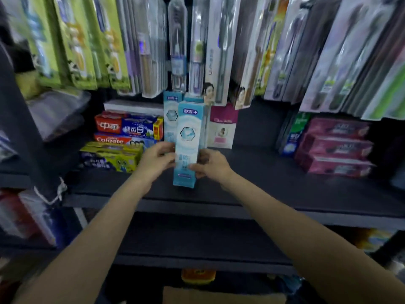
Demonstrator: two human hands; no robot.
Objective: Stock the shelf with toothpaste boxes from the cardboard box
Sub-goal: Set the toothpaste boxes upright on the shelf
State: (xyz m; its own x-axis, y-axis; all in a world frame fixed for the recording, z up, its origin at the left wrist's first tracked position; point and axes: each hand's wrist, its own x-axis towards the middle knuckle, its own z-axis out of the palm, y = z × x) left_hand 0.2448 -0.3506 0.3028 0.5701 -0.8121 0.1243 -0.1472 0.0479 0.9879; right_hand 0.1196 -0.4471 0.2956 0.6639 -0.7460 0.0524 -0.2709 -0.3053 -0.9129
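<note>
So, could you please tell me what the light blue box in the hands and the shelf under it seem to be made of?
The light blue box looks like thin printed cardboard with a slight sheen: flat faces, crisp folded edges, printed graphics. The shelf looks dark and matte, perhaps painted metal or laminated board; its blurred surface does not settle which.
</note>
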